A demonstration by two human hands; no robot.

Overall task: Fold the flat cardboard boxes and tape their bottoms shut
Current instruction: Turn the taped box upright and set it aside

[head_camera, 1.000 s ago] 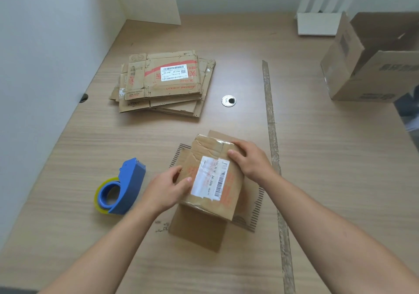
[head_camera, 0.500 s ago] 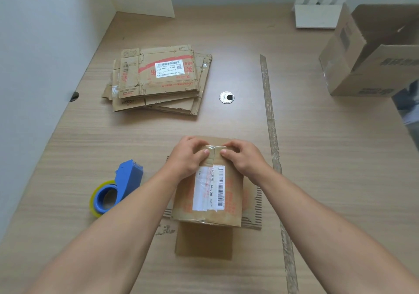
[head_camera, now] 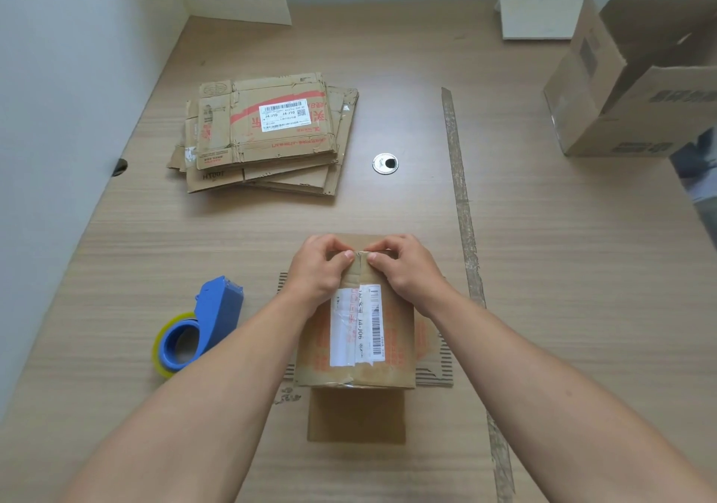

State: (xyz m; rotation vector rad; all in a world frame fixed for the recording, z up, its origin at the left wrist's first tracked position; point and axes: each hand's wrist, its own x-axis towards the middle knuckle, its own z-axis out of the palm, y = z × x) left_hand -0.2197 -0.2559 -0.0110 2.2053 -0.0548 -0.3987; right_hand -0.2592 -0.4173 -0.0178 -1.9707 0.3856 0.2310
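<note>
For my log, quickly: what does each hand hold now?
Left hand: holds the box at its far edge.
Right hand: holds the same edge.

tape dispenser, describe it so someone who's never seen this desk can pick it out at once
Start at the wooden table and find the small box with the white label near its front middle. Just left of that box lies the tape dispenser. It is the only blue thing there, holding a yellowish tape roll, among brown cardboard.
</note>
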